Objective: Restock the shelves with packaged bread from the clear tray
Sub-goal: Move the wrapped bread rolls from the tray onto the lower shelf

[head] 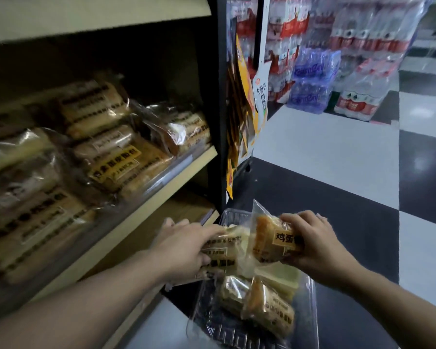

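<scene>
A clear tray (310,313) sits on the floor at the bottom centre, holding a few packaged breads (268,308). My left hand (186,248) grips a pale bread packet (224,250) above the tray's far end. Just to its right, my right hand (315,243) holds an orange-labelled bread packet (272,238) lifted over the tray. The middle shelf (186,170) on the left carries several wrapped breads (116,157) in stacked rows.
A lower shelf board (186,210) lies under the middle one, beside the tray. Hanging snack bags (242,104) cover the shelf's end. Shrink-wrapped bottled water packs (315,79) stand on the checkered floor at the back right.
</scene>
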Motion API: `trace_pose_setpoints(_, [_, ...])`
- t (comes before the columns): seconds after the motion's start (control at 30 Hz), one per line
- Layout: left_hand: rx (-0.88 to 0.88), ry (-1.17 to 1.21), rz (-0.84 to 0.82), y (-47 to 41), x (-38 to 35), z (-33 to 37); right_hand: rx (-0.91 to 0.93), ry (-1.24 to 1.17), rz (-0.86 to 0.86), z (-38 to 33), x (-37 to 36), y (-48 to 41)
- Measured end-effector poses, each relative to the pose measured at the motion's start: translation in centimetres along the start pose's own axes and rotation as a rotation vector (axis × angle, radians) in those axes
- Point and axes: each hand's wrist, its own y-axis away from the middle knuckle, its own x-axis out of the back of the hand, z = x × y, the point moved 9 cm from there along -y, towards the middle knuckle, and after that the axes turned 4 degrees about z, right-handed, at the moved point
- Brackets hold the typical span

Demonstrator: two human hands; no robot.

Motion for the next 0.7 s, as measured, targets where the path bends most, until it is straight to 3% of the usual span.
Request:
trace_pose_setpoints(0.17, [0.113,-0.02,0.168,2.3,8.7,-1.0,0.186,0.114,-0.045,-6.5,4.3,-4.3])
trace_pose_setpoints(0.4, [0.288,-0.015,0.365,7.9,17.8,-4.3,0.359,0.076,0.016,-15.5,9.5,-8.9])
trace_pose_setpoints(0.7, [0.559,-0.05,0.384,17.7,20.3,-13.3,0.528,0.062,-0.068,-29.1,5.7,-12.7])
